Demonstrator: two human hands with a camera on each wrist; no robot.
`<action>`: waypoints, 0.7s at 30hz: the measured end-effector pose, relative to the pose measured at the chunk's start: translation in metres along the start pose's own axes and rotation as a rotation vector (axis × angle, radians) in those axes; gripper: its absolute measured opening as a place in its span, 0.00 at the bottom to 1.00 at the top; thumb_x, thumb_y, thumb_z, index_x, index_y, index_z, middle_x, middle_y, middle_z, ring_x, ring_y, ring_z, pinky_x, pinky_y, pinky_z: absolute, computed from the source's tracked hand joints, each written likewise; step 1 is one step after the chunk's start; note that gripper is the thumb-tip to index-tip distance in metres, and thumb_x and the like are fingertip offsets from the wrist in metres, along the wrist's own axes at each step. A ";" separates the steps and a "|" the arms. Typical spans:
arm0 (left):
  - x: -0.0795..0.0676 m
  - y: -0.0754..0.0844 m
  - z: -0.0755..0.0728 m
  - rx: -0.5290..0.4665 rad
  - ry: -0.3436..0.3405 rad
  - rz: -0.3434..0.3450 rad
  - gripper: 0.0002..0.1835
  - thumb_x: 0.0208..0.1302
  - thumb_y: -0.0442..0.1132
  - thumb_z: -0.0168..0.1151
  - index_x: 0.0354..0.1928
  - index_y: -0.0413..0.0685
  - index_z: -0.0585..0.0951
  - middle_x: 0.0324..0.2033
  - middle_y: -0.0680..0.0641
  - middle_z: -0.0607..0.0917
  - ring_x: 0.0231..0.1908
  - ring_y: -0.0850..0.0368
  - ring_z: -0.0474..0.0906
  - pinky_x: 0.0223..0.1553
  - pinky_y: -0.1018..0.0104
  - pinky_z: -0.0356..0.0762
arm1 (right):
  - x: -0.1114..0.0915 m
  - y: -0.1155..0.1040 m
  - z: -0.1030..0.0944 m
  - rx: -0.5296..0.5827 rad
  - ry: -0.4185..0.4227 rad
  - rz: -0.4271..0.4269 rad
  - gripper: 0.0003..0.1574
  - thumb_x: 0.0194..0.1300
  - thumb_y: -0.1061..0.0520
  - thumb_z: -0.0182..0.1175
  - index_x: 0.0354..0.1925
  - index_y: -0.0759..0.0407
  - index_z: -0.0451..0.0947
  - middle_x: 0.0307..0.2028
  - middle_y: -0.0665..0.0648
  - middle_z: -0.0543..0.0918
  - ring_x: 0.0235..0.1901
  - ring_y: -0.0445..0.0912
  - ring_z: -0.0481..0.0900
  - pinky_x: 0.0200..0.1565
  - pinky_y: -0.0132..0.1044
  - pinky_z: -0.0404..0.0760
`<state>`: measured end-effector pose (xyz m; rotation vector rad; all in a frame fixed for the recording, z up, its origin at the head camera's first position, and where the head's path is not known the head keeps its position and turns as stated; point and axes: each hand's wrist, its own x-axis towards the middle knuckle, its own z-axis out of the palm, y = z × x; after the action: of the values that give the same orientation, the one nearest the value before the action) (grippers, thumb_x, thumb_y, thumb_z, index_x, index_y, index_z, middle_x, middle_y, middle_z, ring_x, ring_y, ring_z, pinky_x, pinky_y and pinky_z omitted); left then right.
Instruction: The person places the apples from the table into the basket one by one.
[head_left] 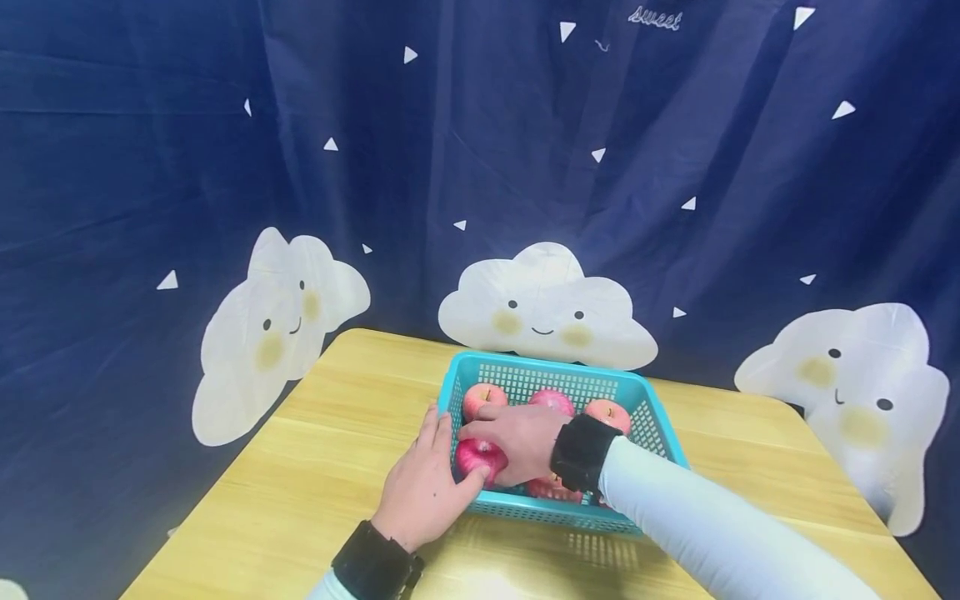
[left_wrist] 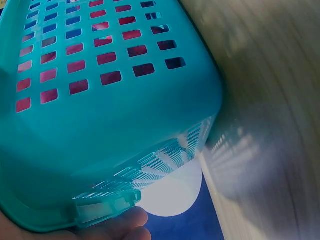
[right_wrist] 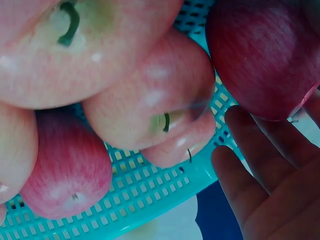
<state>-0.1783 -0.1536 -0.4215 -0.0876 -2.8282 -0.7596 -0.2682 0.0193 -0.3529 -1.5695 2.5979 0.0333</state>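
A turquoise plastic basket (head_left: 551,361) with perforated walls holds several apples. My left hand (head_left: 423,492) grips its front left corner, the thumb at the front rim and the fingers along the left side; in the left wrist view, fingers (left_wrist: 127,225) show beside the rim. Inside the basket my right hand (head_left: 525,440) holds a dark red apple (head_left: 480,461) near that corner. In the right wrist view the fingers (right_wrist: 270,145) lie against this apple (right_wrist: 265,55); the thumb's contact is hidden there.
Other apples sit around the hand: a pale one (head_left: 483,397) at the back left, a pinkish-red one (head_left: 552,402) at the back middle and another pale one (head_left: 609,414) at the right. The wooden table (head_left: 292,500) ends at a dark blue curtain (head_left: 517,142) with clouds.
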 end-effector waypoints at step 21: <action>0.000 0.001 -0.001 0.003 0.003 -0.021 0.52 0.61 0.69 0.61 0.76 0.38 0.63 0.77 0.39 0.57 0.68 0.42 0.69 0.57 0.41 0.76 | 0.010 -0.006 0.021 -0.200 -0.012 -0.093 0.41 0.54 0.44 0.77 0.65 0.38 0.74 0.54 0.44 0.78 0.53 0.41 0.79 0.55 0.39 0.80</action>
<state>-0.1778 -0.1530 -0.4201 -0.0566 -2.8318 -0.7599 -0.2661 0.0089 -0.3748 -1.7453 2.5781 0.3030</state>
